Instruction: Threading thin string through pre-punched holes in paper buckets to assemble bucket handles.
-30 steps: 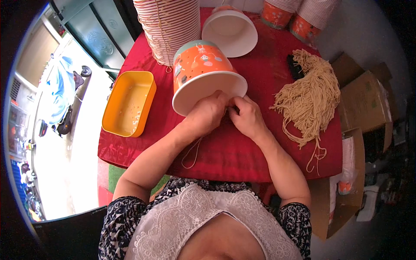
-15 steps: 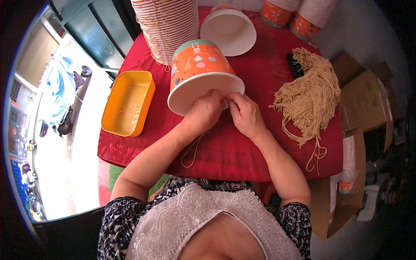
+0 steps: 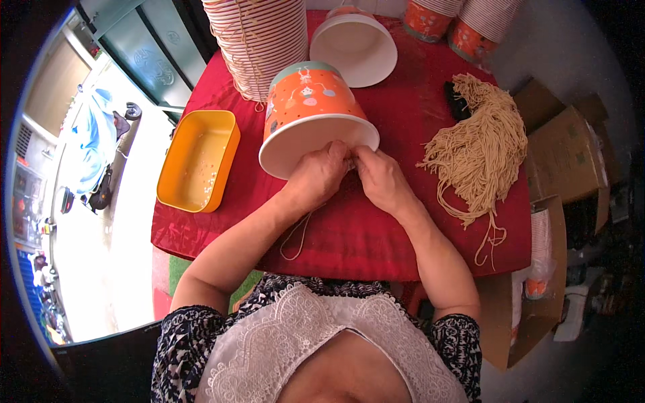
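Note:
An orange paper tub with a white rim and printed figures lies tipped on the table, its mouth toward me. At the near right of the rim my left hand and my right hand meet, both closed in a pinch. A bit of beige string shows between the fingertips. From under my left hand a loose beige string hangs in a loop on the red cloth. The fingers partly hide the string at the rim.
A yellow plastic box stands at the left on the red-covered table. Beyond the tub are a tall stack of tubs and another white-mouthed tub. A bundle of beige strings lies right. Cardboard boxes stand beside the table.
My fingers have shifted slightly at the rim, my right hand a little lower. The tub has barely moved.

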### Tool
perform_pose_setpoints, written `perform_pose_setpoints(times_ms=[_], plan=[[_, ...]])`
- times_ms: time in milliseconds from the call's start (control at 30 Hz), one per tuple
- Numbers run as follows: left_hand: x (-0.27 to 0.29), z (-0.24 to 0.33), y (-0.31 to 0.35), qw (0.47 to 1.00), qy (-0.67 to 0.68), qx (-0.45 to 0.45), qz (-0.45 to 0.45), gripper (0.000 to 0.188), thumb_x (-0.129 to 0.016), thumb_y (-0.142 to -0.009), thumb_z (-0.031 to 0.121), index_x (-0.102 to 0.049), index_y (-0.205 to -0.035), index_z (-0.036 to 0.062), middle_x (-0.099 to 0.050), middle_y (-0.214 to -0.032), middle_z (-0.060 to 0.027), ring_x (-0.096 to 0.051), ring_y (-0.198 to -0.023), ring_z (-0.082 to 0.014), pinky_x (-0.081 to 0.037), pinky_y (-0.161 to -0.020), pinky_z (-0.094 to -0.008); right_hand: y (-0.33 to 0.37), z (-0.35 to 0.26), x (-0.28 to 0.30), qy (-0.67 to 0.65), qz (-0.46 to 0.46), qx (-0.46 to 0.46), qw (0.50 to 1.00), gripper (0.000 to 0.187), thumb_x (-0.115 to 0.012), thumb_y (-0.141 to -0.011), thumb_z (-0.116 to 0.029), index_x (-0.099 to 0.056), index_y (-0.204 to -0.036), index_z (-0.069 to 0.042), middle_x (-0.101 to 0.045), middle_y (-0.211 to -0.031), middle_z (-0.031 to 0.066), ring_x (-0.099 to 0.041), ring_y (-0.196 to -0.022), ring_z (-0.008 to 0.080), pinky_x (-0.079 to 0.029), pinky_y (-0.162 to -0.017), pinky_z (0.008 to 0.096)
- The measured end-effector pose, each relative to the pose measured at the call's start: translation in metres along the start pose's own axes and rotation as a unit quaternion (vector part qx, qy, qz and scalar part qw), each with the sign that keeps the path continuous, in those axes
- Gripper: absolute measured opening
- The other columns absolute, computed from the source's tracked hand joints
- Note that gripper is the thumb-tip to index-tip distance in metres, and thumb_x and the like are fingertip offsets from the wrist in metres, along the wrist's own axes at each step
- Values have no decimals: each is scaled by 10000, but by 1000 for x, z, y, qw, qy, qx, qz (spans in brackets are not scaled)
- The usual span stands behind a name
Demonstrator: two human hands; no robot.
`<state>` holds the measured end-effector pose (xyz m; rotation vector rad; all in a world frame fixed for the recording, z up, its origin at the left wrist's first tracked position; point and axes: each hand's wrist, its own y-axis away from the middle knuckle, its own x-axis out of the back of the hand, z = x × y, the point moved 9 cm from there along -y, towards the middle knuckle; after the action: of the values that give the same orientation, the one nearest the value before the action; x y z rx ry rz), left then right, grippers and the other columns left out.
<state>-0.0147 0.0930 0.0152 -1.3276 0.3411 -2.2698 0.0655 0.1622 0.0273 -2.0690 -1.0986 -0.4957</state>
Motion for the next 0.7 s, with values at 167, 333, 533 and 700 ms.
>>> perform_pose_setpoints(times_ms=[167,333,533,700], plan=[[-2,-7,0,996,54,56,-42,180,-604,-881,133,-565,-1012,17,-640,-905,-220,-628,-857,-427,-512,-723,-456,2,3,1,-7,9,1,1000,120,-536,-861,-30,-545,-977,0,-599,-822,251,-583,-806,450,-473,-669,477],[11,-5,-4,984,162,39,-60,160,-608,-878,131,-601,-989,15,-646,-931,-159,-624,-900,-302,-486,-809,-379,3,1,1,4,7,-14,1000,74,-551,-872,-50,-534,-923,1,-606,-820,229,-592,-796,426,-473,-663,468],[11,-17,-4,978,179,104,-39,113,-598,-797,63,-612,-877,-15,-638,-860,-202,-622,-838,-349,-492,-743,-403,5,-9,2,4,-35,28,999,59,-567,-849,-30,-533,-888,-3,-582,-826,210,-579,-789,419,-471,-673,455],[13,-18,-6,990,108,92,0,106,-556,-795,53,-604,-851,-23,-627,-839,-229,-614,-818,-393,-493,-718,-433,9,-13,-2,48,-77,47,995,79,-578,-823,-20,-524,-870,14,-540,-878,224,-560,-833,419,-461,-718,460]])
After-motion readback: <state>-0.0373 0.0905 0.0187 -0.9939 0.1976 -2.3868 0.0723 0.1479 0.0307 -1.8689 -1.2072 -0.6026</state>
